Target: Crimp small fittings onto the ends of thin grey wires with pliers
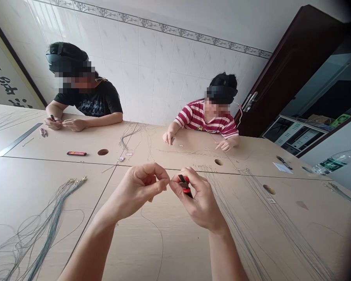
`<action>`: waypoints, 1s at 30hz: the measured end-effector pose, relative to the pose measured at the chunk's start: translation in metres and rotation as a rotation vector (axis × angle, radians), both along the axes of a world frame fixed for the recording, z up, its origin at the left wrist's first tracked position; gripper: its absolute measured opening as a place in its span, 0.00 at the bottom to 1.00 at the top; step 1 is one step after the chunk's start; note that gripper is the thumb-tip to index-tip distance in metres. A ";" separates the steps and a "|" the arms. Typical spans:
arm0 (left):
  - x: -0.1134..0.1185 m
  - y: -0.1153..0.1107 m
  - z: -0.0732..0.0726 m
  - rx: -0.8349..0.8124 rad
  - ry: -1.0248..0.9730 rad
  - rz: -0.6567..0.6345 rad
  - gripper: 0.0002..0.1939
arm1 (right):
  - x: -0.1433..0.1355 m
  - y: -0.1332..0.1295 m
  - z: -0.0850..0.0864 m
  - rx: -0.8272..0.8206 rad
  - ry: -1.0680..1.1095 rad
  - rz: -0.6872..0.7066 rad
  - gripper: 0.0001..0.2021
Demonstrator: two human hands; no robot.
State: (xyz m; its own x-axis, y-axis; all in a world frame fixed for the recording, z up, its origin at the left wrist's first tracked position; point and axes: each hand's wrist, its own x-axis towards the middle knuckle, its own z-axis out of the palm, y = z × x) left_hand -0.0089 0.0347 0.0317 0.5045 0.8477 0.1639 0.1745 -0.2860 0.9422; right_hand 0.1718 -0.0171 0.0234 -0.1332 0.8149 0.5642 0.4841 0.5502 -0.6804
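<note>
My left hand is closed in a pinch in the middle of the view, thumb against index finger, with a thin cord hanging below it down to the table. What sits at its fingertips is too small to make out. Close beside it, fingertips nearly touching, my right hand is wrapped round a small black and red tool. Its thumb and index finger are also pinched together. Bundles of thin grey cords with gold-coloured ends lie to the left and to the right of my hands.
Across the wooden table sit a person in a black shirt and a person in a striped shirt, both handling small items. A red and black case, a metal ruler, a pen and a bottle lie farther off.
</note>
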 end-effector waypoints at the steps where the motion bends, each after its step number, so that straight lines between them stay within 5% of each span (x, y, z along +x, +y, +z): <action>1: 0.000 0.000 0.000 -0.002 -0.003 -0.002 0.12 | 0.000 0.000 0.000 -0.005 0.003 0.001 0.08; 11: -0.004 -0.004 0.013 -0.017 -0.077 -0.020 0.06 | 0.000 -0.002 0.000 -0.070 0.036 -0.005 0.09; 20: -0.002 -0.001 0.001 -0.012 -0.055 -0.033 0.13 | -0.001 -0.001 0.001 -0.076 0.061 0.004 0.07; 30: -0.001 -0.001 0.004 -0.025 0.021 -0.036 0.12 | -0.001 -0.001 0.001 -0.057 0.018 0.007 0.07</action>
State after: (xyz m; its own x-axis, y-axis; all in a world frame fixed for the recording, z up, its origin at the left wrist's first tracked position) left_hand -0.0100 0.0333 0.0353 0.5378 0.8327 0.1317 0.1842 -0.2685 0.9455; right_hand 0.1713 -0.0185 0.0248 -0.1292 0.8451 0.5188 0.4675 0.5133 -0.7196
